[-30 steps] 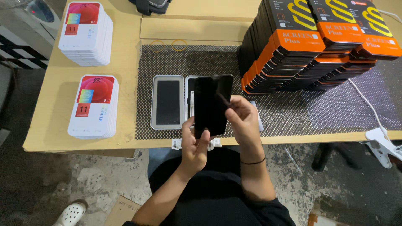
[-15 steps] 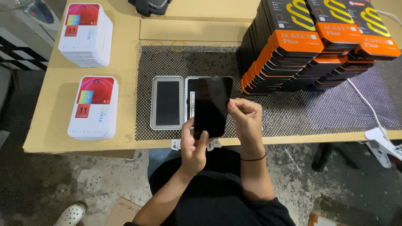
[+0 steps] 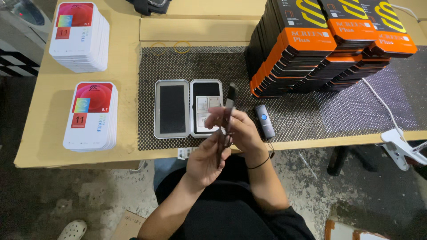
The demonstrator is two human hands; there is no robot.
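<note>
While you hold the thin dark screen panel (image 3: 226, 122) w/ both hands, it's edge-on, so its face is hidden. Its long side runs up from your left hand (image 3: 205, 162), top end pointing away from you. Left hand grips the bottom; right hand (image 3: 238, 129) pinches the middle. Open gray tray (image 3: 188, 108) sits just past your hands.
</note>
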